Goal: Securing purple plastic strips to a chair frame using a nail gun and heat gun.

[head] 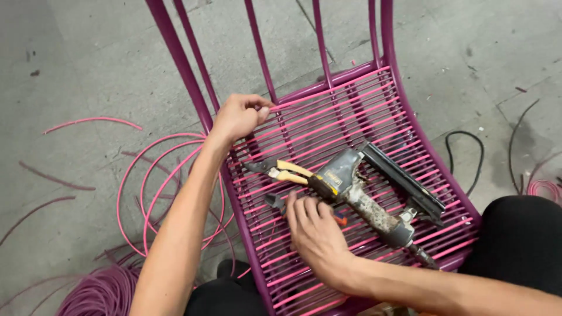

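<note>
A pink plastic cord (328, 90) runs taut across the purple metal chair frame (181, 64) in the upper middle of the frame, one of many parallel pink strands woven over the seat. Its left end is pinched at the frame's left rail. Loose loops of the same cord curl on the floor at left. Just below centre, a small dark-jawed tool with an orange-and-blue handle (281, 206) lies flat on the strands, partly hidden.
</note>
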